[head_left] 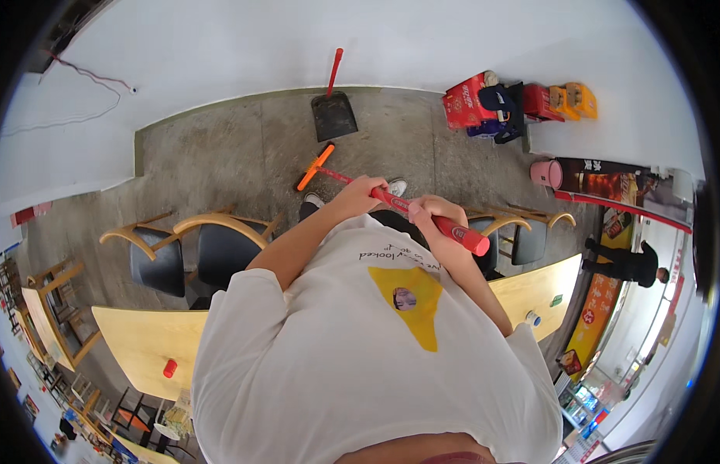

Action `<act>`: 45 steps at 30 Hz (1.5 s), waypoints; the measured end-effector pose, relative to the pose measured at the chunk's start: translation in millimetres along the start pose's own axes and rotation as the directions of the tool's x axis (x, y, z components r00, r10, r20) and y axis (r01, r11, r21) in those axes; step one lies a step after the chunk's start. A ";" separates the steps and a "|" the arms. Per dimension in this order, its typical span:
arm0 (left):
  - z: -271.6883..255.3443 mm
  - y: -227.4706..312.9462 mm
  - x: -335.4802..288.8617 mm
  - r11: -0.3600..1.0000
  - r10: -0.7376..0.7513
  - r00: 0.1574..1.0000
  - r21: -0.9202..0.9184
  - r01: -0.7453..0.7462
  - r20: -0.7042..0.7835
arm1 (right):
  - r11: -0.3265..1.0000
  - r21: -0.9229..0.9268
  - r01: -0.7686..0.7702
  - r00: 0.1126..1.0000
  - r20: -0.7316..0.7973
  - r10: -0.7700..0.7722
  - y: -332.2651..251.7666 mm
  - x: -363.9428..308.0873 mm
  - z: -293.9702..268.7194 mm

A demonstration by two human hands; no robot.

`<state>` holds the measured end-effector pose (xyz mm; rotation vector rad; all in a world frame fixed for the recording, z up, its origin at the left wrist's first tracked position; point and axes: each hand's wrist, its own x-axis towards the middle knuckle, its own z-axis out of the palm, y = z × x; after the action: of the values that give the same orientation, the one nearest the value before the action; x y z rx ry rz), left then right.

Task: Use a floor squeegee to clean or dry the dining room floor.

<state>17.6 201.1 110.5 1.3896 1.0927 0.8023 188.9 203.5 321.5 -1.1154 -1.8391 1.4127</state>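
Observation:
Both my hands are closed around the red handle of an orange-headed broom [394,202]. My left hand [361,196] grips it lower down, towards the head. Nearer the thick top end is my right hand [439,213], whose far fingers are partly hidden. The handle slants down and to the left, and the orange broom head [315,166] is at the floor near my feet. Beyond it, a black dustpan [334,116] with a red upright handle stands by the wall, apart from the broom.
Wooden chairs with black seats [157,261] and a light wooden table [147,340] flank me. Red and yellow crates and boxes [466,103] are stacked by the wall at the right. A pink bin [542,174] stands there too. Another person [632,263] is at the far right.

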 end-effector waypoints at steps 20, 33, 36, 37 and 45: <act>-21.3 -53.4 41.9 0.937 0.185 0.962 0.333 -0.110 -0.202 | 0.943 -0.257 0.211 0.929 -0.247 -0.275 15.9 19.5 -26.3; -27.3 -181.7 -176.8 0.718 -0.689 0.702 -0.296 0.630 -0.179 | 0.998 0.048 -0.049 0.999 0.005 0.049 23.0 221.4 -70.0; 8.3 -213.2 -221.1 0.622 -0.775 0.473 -0.376 0.687 -0.418 | 0.997 0.068 -0.034 0.997 0.076 0.028 19.1 288.0 -63.7; 25.2 -218.2 -227.4 0.577 -0.803 0.395 -0.420 0.701 -0.445 | 0.997 0.079 -0.020 0.995 0.101 0.012 24.2 310.1 -60.9; 142.4 -185.9 -193.7 0.600 -0.799 0.429 -0.621 0.505 -0.423 | 0.998 -0.068 0.015 0.986 0.165 -0.003 48.7 451.1 -54.5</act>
<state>54.2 -42.6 -67.3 0.1460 1.7662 0.8546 23.2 625.7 266.2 -1.0493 -2.0198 1.4851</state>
